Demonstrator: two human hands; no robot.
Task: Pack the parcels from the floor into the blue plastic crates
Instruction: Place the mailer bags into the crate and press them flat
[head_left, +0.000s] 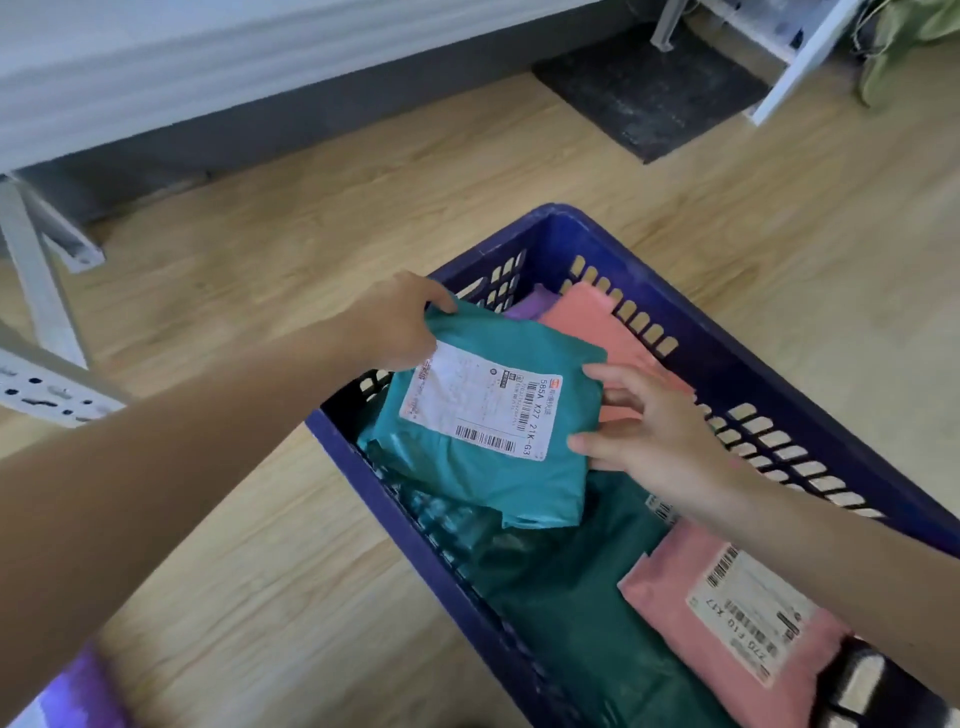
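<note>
From the head camera, both bare arms reach forward and down over the blue crate (737, 358), which stands on the wooden floor (311, 234). The left hand (400, 322) pinches the far left corner of a teal parcel (519, 483), thumb on top. The right hand (654, 426) grips the parcel's right edge, thumb lying on the upper face and fingers curled round the side.

The teal parcel is a soft plastic mailer, slightly puffed, with a white label (478, 410) facing up (barcode and printed codes, mostly too small to read). It is held tilted just above the crate's middle, its left part over the crate's left wall.

Inside the crate, a pink parcel (587, 317) and a purple parcel (530, 306) lie at the far end, a dark green parcel (571, 597) covers the near floor, and a labelled pink parcel (727, 597) rests on it by the right wall. Bare floor lies open on the crate's left and far sides; a dark mat (649, 98) sits well beyond.
</note>
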